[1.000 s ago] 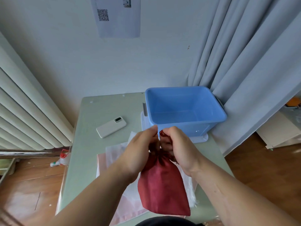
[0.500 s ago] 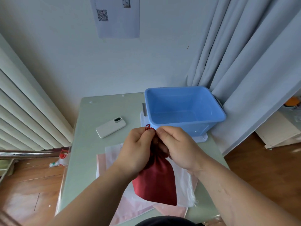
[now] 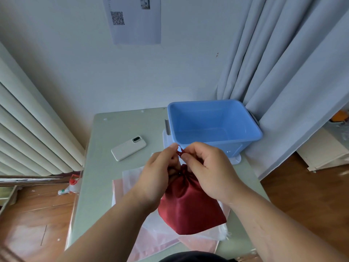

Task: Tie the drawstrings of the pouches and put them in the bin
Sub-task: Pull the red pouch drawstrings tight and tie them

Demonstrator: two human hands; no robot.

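Item: red satin pouch [image 3: 188, 208], held over table [image 3: 117, 133] near edge, off the surface for tying. L hand [image 3: 156, 178] & R hand [image 3: 209, 171] pinch drawstring [image 3: 179, 151], fingers narrow. Dest.: blue bin [image 3: 207, 112], far right corner, within reach.

On the table [image 3: 117, 129], the bin [image 3: 253, 125] stands at the far right corner beside the curtain [image 3: 283, 72], the phone [image 3: 128, 149] lies left of it, and nearer the person flat bags [image 3: 132, 178] lie beneath the pouch [image 3: 188, 205], whose drawstring [image 3: 179, 150] the left hand [image 3: 156, 178] and right hand [image 3: 209, 173] pinch between them.
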